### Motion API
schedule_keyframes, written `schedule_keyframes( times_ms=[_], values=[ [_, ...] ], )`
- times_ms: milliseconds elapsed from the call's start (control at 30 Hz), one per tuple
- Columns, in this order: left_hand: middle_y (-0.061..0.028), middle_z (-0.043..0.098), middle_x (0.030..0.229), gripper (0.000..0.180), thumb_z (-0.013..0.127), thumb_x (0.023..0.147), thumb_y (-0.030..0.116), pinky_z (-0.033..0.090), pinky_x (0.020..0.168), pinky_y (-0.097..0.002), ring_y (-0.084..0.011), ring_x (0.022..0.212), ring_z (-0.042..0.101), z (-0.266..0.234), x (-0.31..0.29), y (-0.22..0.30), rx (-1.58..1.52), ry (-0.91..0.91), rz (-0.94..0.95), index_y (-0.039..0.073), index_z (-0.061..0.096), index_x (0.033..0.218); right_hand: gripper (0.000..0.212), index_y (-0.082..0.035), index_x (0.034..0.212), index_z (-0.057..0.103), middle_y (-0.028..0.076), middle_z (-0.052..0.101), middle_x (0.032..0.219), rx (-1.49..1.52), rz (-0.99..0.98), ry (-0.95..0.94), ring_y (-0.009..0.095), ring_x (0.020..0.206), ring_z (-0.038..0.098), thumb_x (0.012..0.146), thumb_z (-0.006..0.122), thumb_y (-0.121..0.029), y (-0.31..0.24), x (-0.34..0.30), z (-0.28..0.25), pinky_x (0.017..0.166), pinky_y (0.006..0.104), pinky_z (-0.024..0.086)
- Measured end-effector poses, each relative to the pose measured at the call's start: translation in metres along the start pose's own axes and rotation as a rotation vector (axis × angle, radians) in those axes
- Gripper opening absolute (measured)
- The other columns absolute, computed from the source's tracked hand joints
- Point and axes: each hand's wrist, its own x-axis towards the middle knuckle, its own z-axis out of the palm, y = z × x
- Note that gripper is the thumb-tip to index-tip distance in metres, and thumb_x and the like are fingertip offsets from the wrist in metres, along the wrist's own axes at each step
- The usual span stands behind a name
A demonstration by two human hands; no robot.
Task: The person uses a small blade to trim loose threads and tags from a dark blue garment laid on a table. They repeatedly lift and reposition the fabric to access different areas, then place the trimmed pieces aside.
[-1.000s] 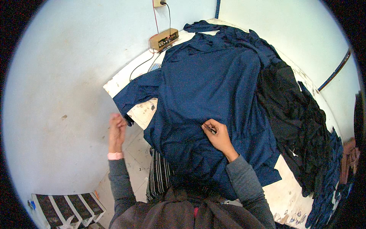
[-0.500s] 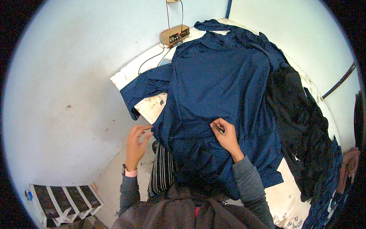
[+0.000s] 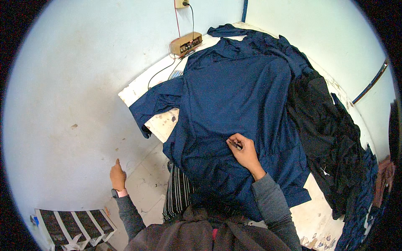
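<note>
The dark navy cloth garment (image 3: pixel 238 96) lies spread over the white, stained tabletop (image 3: pixel 312 221), one sleeve-like part over the left corner and its near edge reaching the person's lap. The step in hand appears to be close finishing of its surface; going on would call for a steady pinch and perhaps the left hand to tension the cloth. The right hand (image 3: pixel 246 155) is over the garment's lower middle, wrist bent inward, fingers closed round a small dark object (image 3: pixel 238 146) too small to identify. The left hand (image 3: pixel 118 175) is well apart, off the table, one digit extended and the others apparently curled; whether it holds anything, I cannot tell. Rightward lies crumpled black fabric (image 3: pixel 316 113); beyond the garment's far left sits a tan, box-shaped electrical device (image 3: pixel 186 43).
</note>
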Motion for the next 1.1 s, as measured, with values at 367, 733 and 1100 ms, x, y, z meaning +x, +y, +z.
schedule_keyframes(
  times_ms=[367,733,1100],
  values=[
    [-0.0107,0.065,0.125,0.027,0.065,0.095,0.029,0.041,0.102,-0.0407,-0.0284,0.121,0.057,-0.194,0.128,0.269,-0.839,0.157,0.829,0.014,0.072,0.117,0.013,-0.004,0.097,0.067,0.010,0.066,0.073,-0.095,0.014,-0.056,0.015,0.065,0.063,0.084,0.071,-0.005,-0.006,-0.002,-0.009,0.061,0.0296,0.048],
    [-0.0082,0.074,0.080,0.019,0.070,0.089,0.021,0.050,0.089,-0.0334,-0.0179,0.086,0.071,-0.135,0.264,0.340,-1.146,-0.314,0.564,0.004,0.077,0.096,0.019,-0.006,0.099,0.067,0.012,0.069,0.081,-0.050,0.062,-0.107,0.027,0.075,0.069,0.080,0.069,-0.006,0.000,-0.001,-0.010,0.069,0.0359,0.054],
    [-0.0147,0.071,0.117,0.036,0.070,0.091,0.009,0.054,0.089,-0.0326,-0.0203,0.102,0.069,-0.080,0.268,0.192,-1.406,0.535,0.006,0.000,0.065,0.125,0.019,-0.007,0.100,0.068,0.013,0.073,0.088,-0.081,0.092,-0.118,0.030,0.083,0.072,0.081,0.069,-0.007,-0.010,0.001,-0.010,0.073,0.0374,0.055]
  ],
)
